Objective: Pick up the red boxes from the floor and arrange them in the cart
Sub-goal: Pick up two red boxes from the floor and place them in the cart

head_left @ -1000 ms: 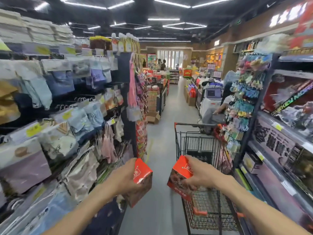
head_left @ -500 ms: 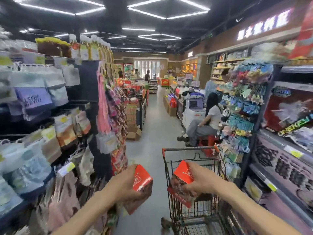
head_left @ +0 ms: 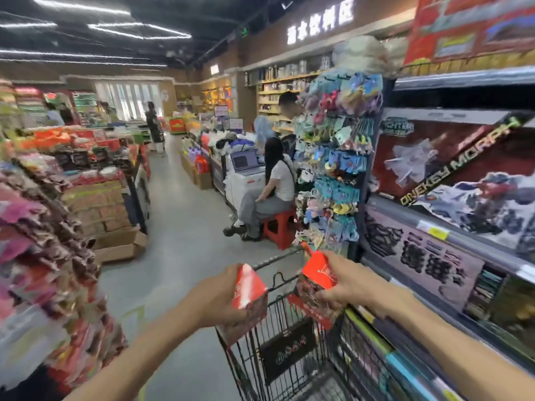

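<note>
Gripping one red box (head_left: 249, 287) in my left hand (head_left: 215, 299) and another box (head_left: 317, 285) in my right hand (head_left: 351, 285), I've got both above the cart (head_left: 289, 357) at six o'clock, ready to lower in.

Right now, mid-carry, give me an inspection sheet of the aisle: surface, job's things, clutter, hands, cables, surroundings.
Surface: grey floor, bare along the aisle ahead.
Job's things: left box and right box, both red, both held over the cart; the cart's inside is mostly out of view.
Clutter: open cardboard cartons on the floor at left.
Hands: left hand grips the left box; right hand grips the right box.
Cables: nothing seen.
Surroundings: shelf close on the cart's right; seated person on a red stool ahead; view blurred at left.
</note>
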A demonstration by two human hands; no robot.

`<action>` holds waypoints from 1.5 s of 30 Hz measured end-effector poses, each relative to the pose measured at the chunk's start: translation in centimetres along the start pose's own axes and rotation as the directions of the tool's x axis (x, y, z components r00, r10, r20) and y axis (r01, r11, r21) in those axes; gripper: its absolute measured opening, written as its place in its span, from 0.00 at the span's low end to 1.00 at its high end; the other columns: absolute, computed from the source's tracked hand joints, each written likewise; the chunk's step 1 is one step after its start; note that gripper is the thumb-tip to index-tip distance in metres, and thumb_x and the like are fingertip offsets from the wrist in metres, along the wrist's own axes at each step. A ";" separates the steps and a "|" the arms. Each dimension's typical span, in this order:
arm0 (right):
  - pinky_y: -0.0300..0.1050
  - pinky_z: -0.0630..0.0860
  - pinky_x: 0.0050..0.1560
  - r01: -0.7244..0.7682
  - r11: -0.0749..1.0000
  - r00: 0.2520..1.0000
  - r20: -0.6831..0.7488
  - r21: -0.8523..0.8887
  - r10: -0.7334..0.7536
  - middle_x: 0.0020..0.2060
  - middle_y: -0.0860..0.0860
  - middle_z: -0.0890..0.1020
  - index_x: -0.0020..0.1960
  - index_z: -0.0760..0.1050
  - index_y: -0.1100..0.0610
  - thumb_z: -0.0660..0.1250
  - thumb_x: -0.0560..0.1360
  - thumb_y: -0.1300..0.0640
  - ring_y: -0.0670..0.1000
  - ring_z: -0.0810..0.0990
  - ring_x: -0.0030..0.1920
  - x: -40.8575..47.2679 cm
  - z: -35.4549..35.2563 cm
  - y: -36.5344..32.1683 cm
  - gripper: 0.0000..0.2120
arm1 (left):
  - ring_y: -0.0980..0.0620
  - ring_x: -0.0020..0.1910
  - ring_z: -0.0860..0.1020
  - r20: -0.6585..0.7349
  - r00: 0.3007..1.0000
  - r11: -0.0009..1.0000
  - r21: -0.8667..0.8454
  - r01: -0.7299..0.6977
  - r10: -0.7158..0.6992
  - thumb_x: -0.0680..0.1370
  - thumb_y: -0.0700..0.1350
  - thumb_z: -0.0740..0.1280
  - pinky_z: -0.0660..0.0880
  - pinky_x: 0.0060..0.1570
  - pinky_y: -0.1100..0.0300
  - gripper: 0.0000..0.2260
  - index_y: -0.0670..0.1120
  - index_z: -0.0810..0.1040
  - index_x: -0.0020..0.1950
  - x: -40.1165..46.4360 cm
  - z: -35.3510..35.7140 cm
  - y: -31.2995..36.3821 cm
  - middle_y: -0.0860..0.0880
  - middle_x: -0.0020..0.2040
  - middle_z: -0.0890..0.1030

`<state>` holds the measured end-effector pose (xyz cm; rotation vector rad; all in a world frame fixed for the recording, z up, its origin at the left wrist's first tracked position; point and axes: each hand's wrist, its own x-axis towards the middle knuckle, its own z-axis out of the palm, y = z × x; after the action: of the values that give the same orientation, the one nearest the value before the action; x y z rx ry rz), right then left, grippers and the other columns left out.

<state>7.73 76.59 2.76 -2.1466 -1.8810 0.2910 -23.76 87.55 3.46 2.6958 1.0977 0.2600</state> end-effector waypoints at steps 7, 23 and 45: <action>0.51 0.77 0.52 -0.275 0.961 0.960 -0.048 -0.002 0.275 0.66 0.49 0.74 0.76 0.54 0.46 0.69 0.62 0.27 0.53 0.78 0.57 3.4 -0.2 9.7 0.50 | 0.46 0.56 0.77 0.135 0.952 0.961 -0.009 -0.277 0.275 0.62 0.70 0.60 0.68 0.45 0.58 0.45 0.49 0.62 0.74 16.8 3.4 2.4 0.49 0.59 0.77; 0.56 0.76 0.59 -0.800 0.597 0.590 -0.110 0.054 0.800 0.73 0.50 0.68 0.80 0.48 0.48 0.72 0.68 0.31 0.56 0.73 0.68 -6.5 -1.3 19.1 0.52 | 0.47 0.65 0.73 0.314 0.587 0.648 -0.135 -0.750 0.746 0.71 0.66 0.71 0.73 0.56 0.53 0.47 0.50 0.50 0.79 35.1 14.5 15.7 0.49 0.72 0.68; 0.57 0.71 0.68 -0.912 0.383 0.408 0.232 0.149 0.883 0.75 0.48 0.66 0.80 0.47 0.45 0.59 0.56 0.17 0.55 0.70 0.72 -8.5 19.5 19.0 0.61 | 0.45 0.71 0.68 0.578 0.247 0.411 -0.172 -0.895 0.778 0.71 0.65 0.73 0.67 0.71 0.45 0.48 0.50 0.49 0.79 34.9 37.0 9.7 0.47 0.75 0.66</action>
<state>18.00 67.28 -22.15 -2.7638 -0.3893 0.8251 16.33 100.31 -26.62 2.8858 -0.6694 -0.5625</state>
